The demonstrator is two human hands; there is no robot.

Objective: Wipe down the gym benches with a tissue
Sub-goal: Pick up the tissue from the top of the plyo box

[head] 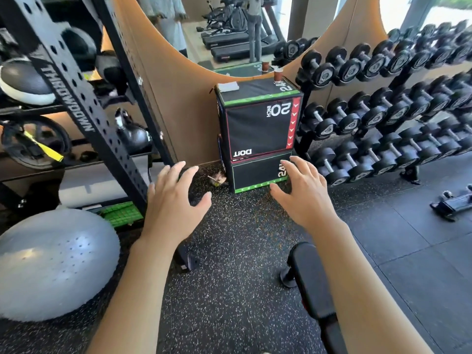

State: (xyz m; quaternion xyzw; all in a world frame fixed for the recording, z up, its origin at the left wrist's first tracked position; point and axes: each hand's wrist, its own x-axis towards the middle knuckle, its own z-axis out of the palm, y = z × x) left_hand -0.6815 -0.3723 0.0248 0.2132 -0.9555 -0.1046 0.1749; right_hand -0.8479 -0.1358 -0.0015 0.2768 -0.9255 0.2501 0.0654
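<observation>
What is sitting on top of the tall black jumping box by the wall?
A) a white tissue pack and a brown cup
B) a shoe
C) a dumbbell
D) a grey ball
A: on the top of the black box lies a white tissue pack at its left corner, and a small brown cup stands at its right rear edge, while the dumbbells stay on their rack beside it.

**Gym corner around the plyo boxes**

Stacked black plyo boxes [258,134] stand on speckled rubber floor [229,251] against a tan wall [184,108]. Left of them rises a black rack [84,98]; right, a dumbbell rack [398,103]; above, a mirror [229,29].
</observation>
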